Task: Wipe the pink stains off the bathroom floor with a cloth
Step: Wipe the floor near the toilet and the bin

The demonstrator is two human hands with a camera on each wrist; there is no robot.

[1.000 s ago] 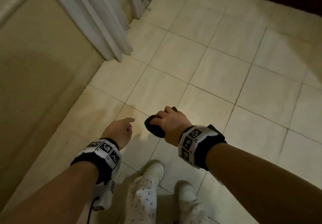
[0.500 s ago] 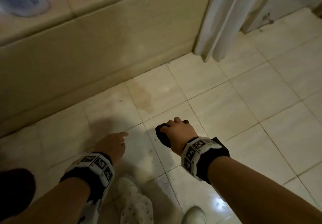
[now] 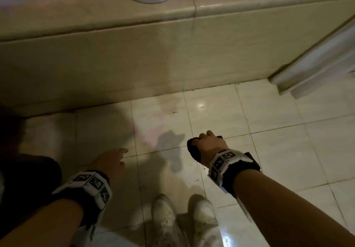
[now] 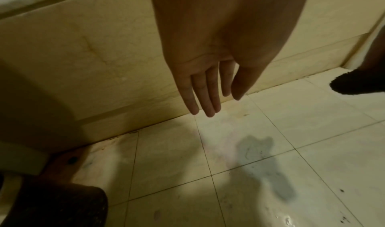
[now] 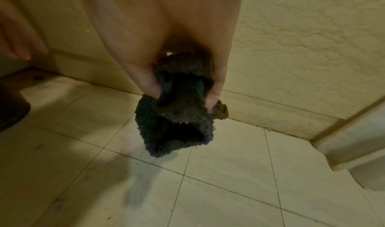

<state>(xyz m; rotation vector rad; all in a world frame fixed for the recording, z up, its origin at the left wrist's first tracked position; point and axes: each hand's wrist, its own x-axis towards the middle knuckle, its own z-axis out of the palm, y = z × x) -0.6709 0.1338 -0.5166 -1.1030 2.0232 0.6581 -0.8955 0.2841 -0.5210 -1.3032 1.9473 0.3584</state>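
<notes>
Cloth [image 5: 179, 108]: dark, fuzzy, bunched, clenched in right hand [image 3: 210, 146] grip; left hand [image 4: 208, 75] fingers straight, grip released.

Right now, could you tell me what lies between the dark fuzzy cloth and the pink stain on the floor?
In the head view, only pale floor tile and the hand's shadow separate the cloth from the stain.

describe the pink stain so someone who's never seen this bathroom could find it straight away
Start at the beige tiled ledge that runs along the far side of the floor. On the pale tiles just below its base lies the pink stain, a faint smear across a grout line, ahead of the left hand and to the left of the dark cloth in the right hand. It is the only rosy patch; the grey shape beside it is a shadow.
</notes>
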